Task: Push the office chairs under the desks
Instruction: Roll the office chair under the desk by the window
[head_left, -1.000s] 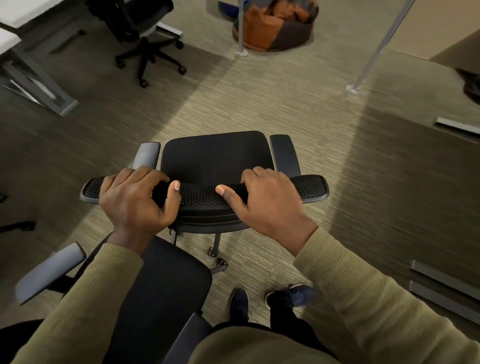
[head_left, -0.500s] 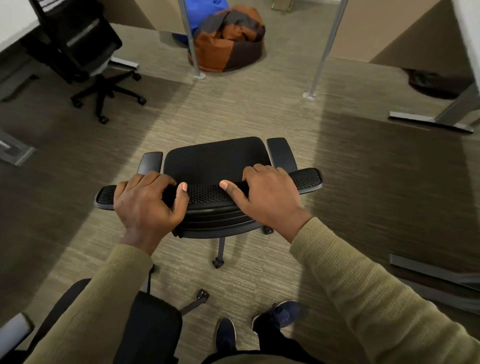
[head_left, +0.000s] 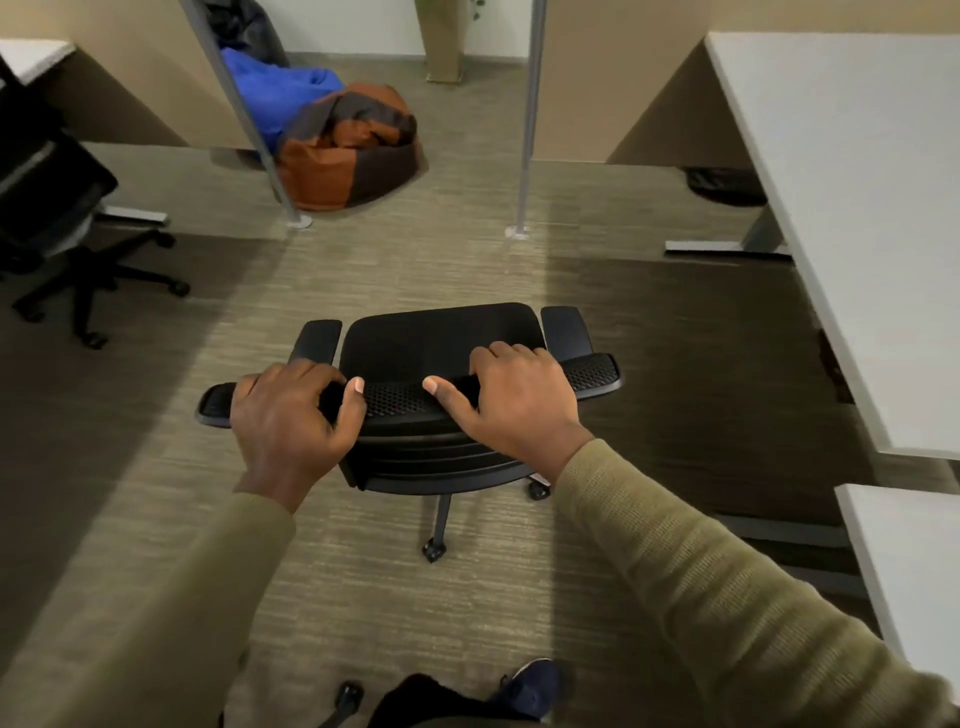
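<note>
A black office chair (head_left: 436, 338) stands on the carpet in front of me, seen from behind and above. My left hand (head_left: 291, 421) grips the left part of its mesh backrest top. My right hand (head_left: 519, 405) grips the right part of the same backrest edge. A white desk (head_left: 841, 208) runs along the right side, with open floor beneath it. A second white desk (head_left: 914, 566) sits nearer on the right. Another black office chair (head_left: 47, 218) stands at the far left by a desk corner (head_left: 36, 57).
Two grey poles (head_left: 527, 130) stand on floor plates ahead. An orange and brown beanbag (head_left: 353, 150) and a blue one (head_left: 270, 88) lie behind them. Beige partition panels close the back. A caster (head_left: 348, 696) of another chair and my shoe (head_left: 530, 686) are at the bottom.
The chair I hold has rolled forward across the carpet and the view has swung right. The white desks on the right came into view. The chair beside my left arm dropped out of sight.
</note>
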